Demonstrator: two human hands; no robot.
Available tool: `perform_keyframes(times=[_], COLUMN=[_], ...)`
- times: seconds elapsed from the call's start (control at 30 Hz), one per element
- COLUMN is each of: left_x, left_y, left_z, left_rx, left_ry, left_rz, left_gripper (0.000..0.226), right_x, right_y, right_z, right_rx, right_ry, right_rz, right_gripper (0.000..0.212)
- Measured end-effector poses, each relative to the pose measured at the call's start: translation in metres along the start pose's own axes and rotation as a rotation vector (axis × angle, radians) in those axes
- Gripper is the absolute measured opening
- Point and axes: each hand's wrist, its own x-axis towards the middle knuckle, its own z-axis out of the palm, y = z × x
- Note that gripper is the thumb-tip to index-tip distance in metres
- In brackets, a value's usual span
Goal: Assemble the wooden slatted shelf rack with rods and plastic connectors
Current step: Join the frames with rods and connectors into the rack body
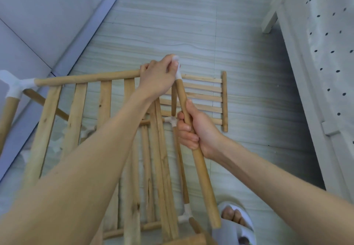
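A partly built wooden rack (pixel 76 110) stands in front of me, its slatted shelf raised and a white plastic connector (pixel 15 86) at its left corner. My left hand (pixel 159 78) grips another white connector (pixel 178 72) at the right end of the top rod (pixel 86 77). My right hand (pixel 193 131) holds a loose wooden rod (pixel 203 177) by its middle, its upper end in that connector. Lower rods with small white connectors (pixel 171 121) show beneath. A separate slatted panel (pixel 208 99) lies flat on the floor beyond.
A grey sofa (pixel 38 24) stands at the left, close to the rack. A white perforated cabinet (pixel 325 53) with a leg (pixel 270 20) is at the right. My foot in a white slipper (pixel 237 223) is on the pale tiled floor (pixel 191 24) at the bottom.
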Motion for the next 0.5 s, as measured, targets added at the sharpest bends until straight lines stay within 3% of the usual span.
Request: perform_keyframes(times=[0.37, 0.5], left_x=[-0.015, -0.035], left_y=[-0.006, -0.009], left_z=[-0.04, -0.085], left_rx=[0.029, 0.079], left_ry=[-0.313, -0.316], left_rz=[0.046, 0.059], left_gripper=[0.055, 0.051], right_x=[0.034, 0.032], right_y=[-0.048, -0.058], right_z=[0.003, 0.022], right_rx=[-0.455, -0.944], right_ry=[0.278, 0.528], right_rz=[-0.21, -0.258], right_gripper=[0.041, 0.034])
